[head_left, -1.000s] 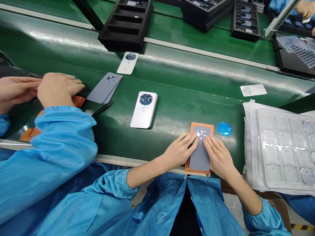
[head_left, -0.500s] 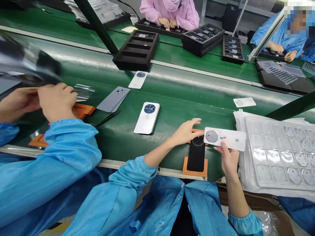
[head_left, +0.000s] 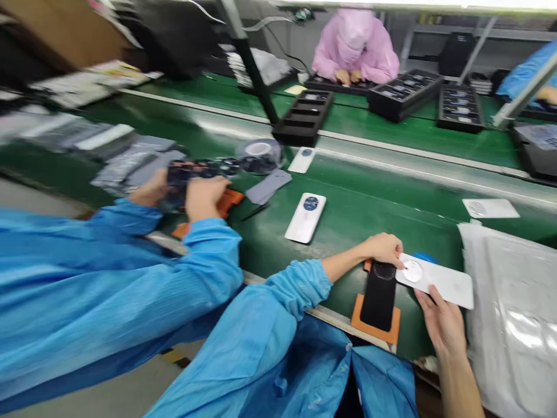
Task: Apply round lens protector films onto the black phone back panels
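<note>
A white phone back cover (head_left: 452, 285) with a shiny round camera area lies across my right hand (head_left: 444, 319), whose thumb rests on its face and fingers sit beneath. At the cover's left end, my left hand (head_left: 385, 249) has its fingertips pinched together on the edge beside the round area. Under and left of the cover, a black phone-shaped piece (head_left: 378, 302) with a ring at its top rests in an orange fixture (head_left: 373, 334). Part of a blue object (head_left: 425, 256) shows behind the cover.
Left of me, a co-worker's hands (head_left: 204, 194) work over an orange fixture. White phones or covers (head_left: 306, 217) lie on the green bench, with grey panels (head_left: 268, 186) and tape (head_left: 259, 155) beyond. To my right are clear plastic trays (head_left: 500, 261). Black trays (head_left: 303, 119) stand across.
The view has swung left. My left hand, fingers spread before, now pinches at the cover's left end. The cover's camera area looked grey and now looks shiny; a blue object shows behind it.
</note>
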The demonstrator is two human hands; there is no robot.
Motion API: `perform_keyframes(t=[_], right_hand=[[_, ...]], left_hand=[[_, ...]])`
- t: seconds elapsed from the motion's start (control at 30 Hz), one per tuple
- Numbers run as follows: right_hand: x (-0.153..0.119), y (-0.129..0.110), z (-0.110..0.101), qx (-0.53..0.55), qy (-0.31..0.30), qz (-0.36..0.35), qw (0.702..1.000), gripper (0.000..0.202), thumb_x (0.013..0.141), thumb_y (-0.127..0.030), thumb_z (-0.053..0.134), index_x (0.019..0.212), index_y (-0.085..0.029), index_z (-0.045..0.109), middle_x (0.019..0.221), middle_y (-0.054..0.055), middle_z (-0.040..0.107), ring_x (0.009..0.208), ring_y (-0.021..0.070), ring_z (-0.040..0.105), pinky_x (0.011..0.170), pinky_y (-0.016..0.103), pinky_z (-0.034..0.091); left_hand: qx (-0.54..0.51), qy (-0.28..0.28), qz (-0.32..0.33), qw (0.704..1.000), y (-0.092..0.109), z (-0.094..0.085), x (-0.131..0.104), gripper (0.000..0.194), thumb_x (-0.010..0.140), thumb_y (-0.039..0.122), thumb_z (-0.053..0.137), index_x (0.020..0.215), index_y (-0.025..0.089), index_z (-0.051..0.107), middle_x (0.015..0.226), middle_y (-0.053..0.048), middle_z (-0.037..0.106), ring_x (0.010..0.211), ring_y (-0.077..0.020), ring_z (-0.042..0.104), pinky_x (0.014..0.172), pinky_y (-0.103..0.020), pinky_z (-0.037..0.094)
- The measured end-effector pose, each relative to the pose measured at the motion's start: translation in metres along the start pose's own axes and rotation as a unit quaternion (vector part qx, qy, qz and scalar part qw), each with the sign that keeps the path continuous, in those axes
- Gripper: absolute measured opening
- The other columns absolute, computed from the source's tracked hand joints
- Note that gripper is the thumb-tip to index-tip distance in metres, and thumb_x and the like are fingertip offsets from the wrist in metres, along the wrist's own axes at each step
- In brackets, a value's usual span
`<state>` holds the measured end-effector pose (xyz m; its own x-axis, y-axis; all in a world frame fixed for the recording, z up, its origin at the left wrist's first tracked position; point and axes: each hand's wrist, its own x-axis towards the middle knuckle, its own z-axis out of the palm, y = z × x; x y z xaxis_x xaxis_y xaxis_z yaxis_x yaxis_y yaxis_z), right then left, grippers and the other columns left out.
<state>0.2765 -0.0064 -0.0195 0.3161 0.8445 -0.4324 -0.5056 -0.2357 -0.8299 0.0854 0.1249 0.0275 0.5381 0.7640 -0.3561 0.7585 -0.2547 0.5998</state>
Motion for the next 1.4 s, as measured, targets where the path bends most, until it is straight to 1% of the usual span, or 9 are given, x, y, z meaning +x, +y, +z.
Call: perform_keyframes(t=[0.17, 0.27, 0.37, 0.63, 0.83, 0.9, 1.03, 1.23, 1.4], right_hand=[[0.014, 0.007, -0.015, -0.044, -0.035, 0.006, 0.998, 0.063, 0.072, -0.031, 0.085, 0.130, -0.027, 0.062, 0.135, 0.005, 0.063, 0.117, 0.0248, 0.065, 0.098, 0.038, 0.059], [0.018, 0.007, -0.020, -0.051, -0.044, 0.010, 0.998, 0.069, 0.074, -0.031, 0.084, 0.136, -0.028, 0.057, 0.137, 0.006, 0.062, 0.121, 0.0276, 0.063, 0.102, 0.043, 0.056], [0.015, 0.006, -0.017, -0.044, -0.041, 0.008, 0.998, 0.069, 0.073, -0.031, 0.084, 0.136, -0.028, 0.057, 0.137, 0.005, 0.062, 0.122, 0.0268, 0.062, 0.104, 0.042, 0.055], [0.002, 0.000, 0.002, -0.023, -0.008, 0.003, 1.000, 0.051, 0.070, -0.030, 0.085, 0.117, -0.021, 0.068, 0.122, 0.005, 0.071, 0.110, 0.0213, 0.069, 0.098, 0.038, 0.058], [0.002, -0.003, 0.004, 0.001, -0.012, 0.002, 1.000, 0.043, 0.069, -0.029, 0.085, 0.108, -0.020, 0.068, 0.112, 0.004, 0.074, 0.101, 0.0190, 0.071, 0.091, 0.035, 0.061], [0.002, -0.003, 0.005, 0.011, -0.026, 0.005, 1.000, 0.044, 0.068, -0.027, 0.086, 0.107, -0.021, 0.068, 0.110, 0.002, 0.075, 0.098, 0.0181, 0.072, 0.088, 0.033, 0.062], [0.002, -0.001, 0.007, 0.012, -0.048, 0.008, 0.999, 0.047, 0.068, -0.025, 0.086, 0.111, -0.021, 0.067, 0.108, 0.002, 0.075, 0.092, 0.0176, 0.073, 0.086, 0.033, 0.063], [0.002, 0.000, 0.005, 0.014, -0.060, 0.025, 0.998, 0.046, 0.070, -0.025, 0.086, 0.112, -0.021, 0.067, 0.107, 0.002, 0.076, 0.090, 0.0170, 0.074, 0.087, 0.035, 0.063], [0.002, 0.000, 0.006, 0.000, -0.059, 0.037, 0.998, 0.047, 0.070, -0.027, 0.086, 0.113, -0.021, 0.067, 0.104, 0.002, 0.076, 0.087, 0.0163, 0.074, 0.087, 0.034, 0.063]], left_hand=[[0.013, -0.045, 0.011, 0.999, -0.003, 0.001, 0.010, 0.045, 0.069, 0.052, 0.075, 0.104, 0.024, 0.067, 0.110, -0.002, 0.072, 0.099, -0.0224, 0.066, 0.070, -0.027, 0.048], [0.005, -0.048, 0.011, 0.999, -0.005, 0.003, 0.013, 0.041, 0.069, 0.049, 0.075, 0.100, 0.024, 0.067, 0.110, -0.002, 0.071, 0.100, -0.0225, 0.066, 0.068, -0.027, 0.048], [-0.004, -0.044, 0.017, 0.999, -0.005, 0.003, 0.013, 0.041, 0.067, 0.047, 0.076, 0.099, 0.023, 0.068, 0.107, -0.002, 0.072, 0.099, -0.0220, 0.066, 0.069, -0.027, 0.048], [-0.006, -0.031, -0.005, 0.999, 0.001, 0.003, 0.014, 0.035, 0.065, 0.042, 0.080, 0.092, 0.021, 0.071, 0.094, -0.003, 0.073, 0.090, -0.0211, 0.067, 0.067, -0.025, 0.045], [-0.028, -0.033, 0.021, 0.999, 0.000, -0.003, 0.011, 0.041, 0.067, 0.040, 0.080, 0.099, 0.017, 0.071, 0.096, -0.005, 0.074, 0.087, -0.0197, 0.067, 0.068, -0.023, 0.046], [-0.031, -0.038, 0.023, 0.999, 0.001, -0.007, 0.011, 0.040, 0.068, 0.041, 0.080, 0.100, 0.017, 0.072, 0.097, -0.004, 0.075, 0.086, -0.0182, 0.067, 0.067, -0.021, 0.046], [-0.033, -0.050, 0.015, 0.998, 0.004, -0.011, 0.019, 0.028, 0.074, 0.040, 0.075, 0.092, 0.018, 0.075, 0.092, -0.004, 0.076, 0.081, -0.0165, 0.068, 0.066, -0.020, 0.046], [-0.042, -0.057, 0.004, 0.997, 0.004, -0.011, 0.030, 0.030, 0.063, 0.038, 0.081, 0.084, 0.017, 0.076, 0.094, -0.006, 0.076, 0.085, -0.0197, 0.068, 0.066, -0.023, 0.048], [-0.063, -0.072, 0.003, 0.995, 0.002, -0.010, 0.030, 0.027, 0.064, 0.033, 0.080, 0.085, 0.016, 0.075, 0.088, -0.005, 0.076, 0.078, -0.0172, 0.067, 0.063, -0.022, 0.046]])
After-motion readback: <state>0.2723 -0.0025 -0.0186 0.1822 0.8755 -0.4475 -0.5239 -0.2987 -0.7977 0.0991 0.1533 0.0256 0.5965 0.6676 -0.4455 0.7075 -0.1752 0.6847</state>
